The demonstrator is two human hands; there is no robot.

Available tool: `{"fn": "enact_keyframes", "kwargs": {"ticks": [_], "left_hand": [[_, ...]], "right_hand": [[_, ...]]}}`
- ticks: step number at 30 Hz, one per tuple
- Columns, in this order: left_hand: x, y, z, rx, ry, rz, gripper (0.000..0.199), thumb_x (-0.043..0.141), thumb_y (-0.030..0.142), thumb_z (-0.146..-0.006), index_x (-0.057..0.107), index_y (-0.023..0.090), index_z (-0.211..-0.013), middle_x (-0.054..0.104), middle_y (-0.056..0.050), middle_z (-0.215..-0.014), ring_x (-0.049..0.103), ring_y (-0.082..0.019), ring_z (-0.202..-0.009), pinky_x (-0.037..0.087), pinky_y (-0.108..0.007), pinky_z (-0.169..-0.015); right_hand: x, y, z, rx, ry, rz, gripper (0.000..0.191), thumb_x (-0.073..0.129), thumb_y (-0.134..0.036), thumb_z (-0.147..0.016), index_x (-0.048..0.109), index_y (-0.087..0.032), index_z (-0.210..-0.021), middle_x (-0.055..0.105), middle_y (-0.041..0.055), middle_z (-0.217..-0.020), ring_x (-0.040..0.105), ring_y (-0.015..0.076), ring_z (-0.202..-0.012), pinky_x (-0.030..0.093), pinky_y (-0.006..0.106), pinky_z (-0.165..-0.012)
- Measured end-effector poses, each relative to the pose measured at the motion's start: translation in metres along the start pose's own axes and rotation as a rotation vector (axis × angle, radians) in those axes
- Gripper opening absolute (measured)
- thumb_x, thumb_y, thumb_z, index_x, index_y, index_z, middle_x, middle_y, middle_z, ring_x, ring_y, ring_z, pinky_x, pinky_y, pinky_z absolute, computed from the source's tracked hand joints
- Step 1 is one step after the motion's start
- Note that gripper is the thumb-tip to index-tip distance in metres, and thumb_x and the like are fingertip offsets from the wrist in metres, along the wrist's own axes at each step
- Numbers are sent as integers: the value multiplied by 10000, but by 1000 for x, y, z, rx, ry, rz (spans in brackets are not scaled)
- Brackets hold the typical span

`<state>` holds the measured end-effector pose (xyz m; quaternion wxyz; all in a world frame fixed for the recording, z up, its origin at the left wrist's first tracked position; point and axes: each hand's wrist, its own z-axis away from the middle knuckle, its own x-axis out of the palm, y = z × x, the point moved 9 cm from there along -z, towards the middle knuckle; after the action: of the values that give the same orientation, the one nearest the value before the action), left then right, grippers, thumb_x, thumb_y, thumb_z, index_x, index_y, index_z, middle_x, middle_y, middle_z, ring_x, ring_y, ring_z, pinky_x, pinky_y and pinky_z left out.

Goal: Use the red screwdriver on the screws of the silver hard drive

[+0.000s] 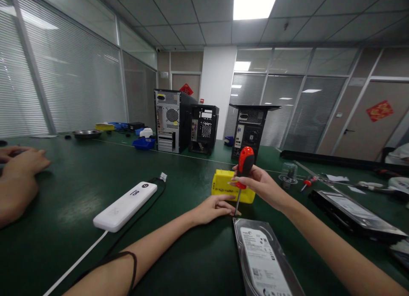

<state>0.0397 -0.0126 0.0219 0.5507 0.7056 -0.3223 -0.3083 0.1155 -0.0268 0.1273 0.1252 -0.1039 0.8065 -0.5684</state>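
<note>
A hard drive (263, 255) with a white label lies flat on the green table near its front edge. My right hand (257, 181) grips a red and black screwdriver (246, 159) by its handle. The screwdriver is nearly upright, and its tip comes down at the far left corner of the drive. Beside that tip rests my left hand (212, 209), fingers stretched out and slightly apart; whether they touch the shaft I cannot tell. Behind both hands stands a yellow plastic box (220, 181), partly covered by my right hand and the screwdriver.
A white power bank (124, 208) with cables lies to the left. Another person's hands (24, 168) are at the far left. Computer cases (172, 121) stand at the back. On the right are another hard drive (351, 211), a small screwdriver (307, 184) and a clear cup (289, 172).
</note>
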Motion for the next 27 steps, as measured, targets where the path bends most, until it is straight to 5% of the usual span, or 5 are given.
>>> {"fn": "enact_keyframes", "kwargs": {"ticks": [3,8,15,27], "left_hand": [[0,0,0,22,-12,-48,569,651,237,-782,440,100,-1292,667,-172,-1057,627,-236,-999,420,-412,-925],[-6,5,0,89,87,-196,504,641,192,-765,509,94,-1242,694,-144,-967,655,-213,-874,466,-352,-830],[-12,23,4,117,228,-430,292,581,223,-802,647,113,-1064,706,-87,-915,641,-186,-805,467,-262,-712],[0,28,7,101,212,-454,293,710,325,-700,711,127,-916,718,-65,-838,653,-187,-784,485,-249,-732]], "right_hand": [[-3,-4,0,-14,51,69,354,765,-260,-622,539,-179,-882,602,-6,-805,601,139,-769,486,304,-770],[12,1,3,10,-62,16,309,684,-305,-729,471,-201,-927,537,-44,-711,565,112,-663,467,271,-683],[22,5,4,18,-161,-164,286,570,-364,-825,510,-211,-1059,500,-1,-829,534,133,-811,460,335,-832],[2,-15,1,-94,40,103,391,693,-266,-715,489,-205,-1043,581,-7,-835,589,136,-797,475,297,-781]]}}
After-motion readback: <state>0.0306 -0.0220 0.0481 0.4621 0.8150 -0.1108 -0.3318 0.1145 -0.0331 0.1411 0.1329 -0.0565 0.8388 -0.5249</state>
